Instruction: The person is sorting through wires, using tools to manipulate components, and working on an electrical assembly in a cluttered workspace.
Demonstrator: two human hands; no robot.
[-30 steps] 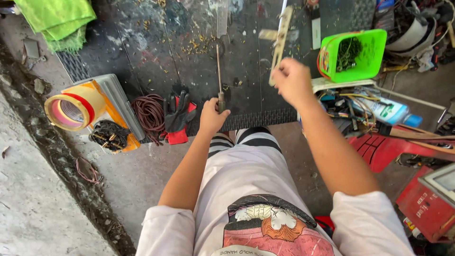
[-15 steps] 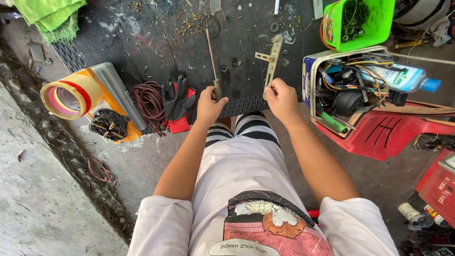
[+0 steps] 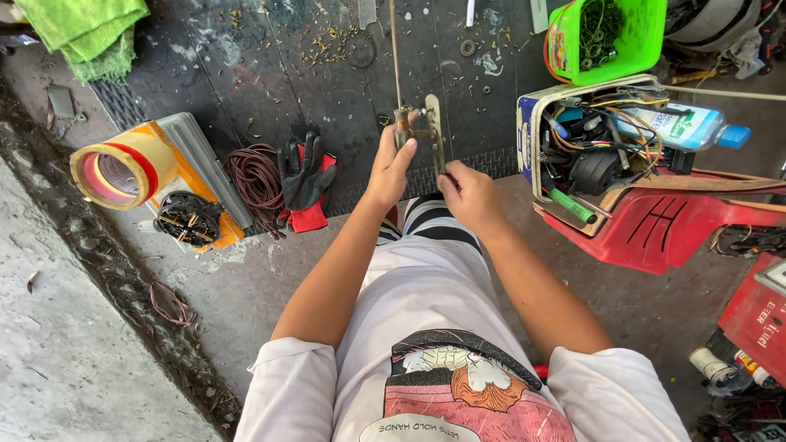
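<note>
- Fingers of my left hand (image 3: 391, 168) are curled tight around the lower end of a thin metal rod (image 3: 395, 57), gripping it at a small fitting just above centre frame; the rod runs straight up toward the top edge.
- My right hand (image 3: 467, 192) is closed on the lower end of a flat metal bracket (image 3: 434, 135), thumb pressed on top; the bracket stands just beside the rod's fitting and looks joined to it, though I cannot tell how.
- Both pieces are held over the near edge of the black rubber mat (image 3: 327, 74), at centre frame above my knees.
- Left of my hands, black and red gloves (image 3: 304, 184) lie beside a coil of dark red wire (image 3: 255, 180).
- Further left sits a large roll of tape (image 3: 123, 168) on a grey and orange case.
- At right, an open box of tangled wiring (image 3: 585, 155) rests on a red plastic panel (image 3: 671, 225), with a clear plastic bottle (image 3: 684, 127) lying across it.
- Top right holds a green bin (image 3: 606, 41); top left, a green cloth (image 3: 82, 33).
</note>
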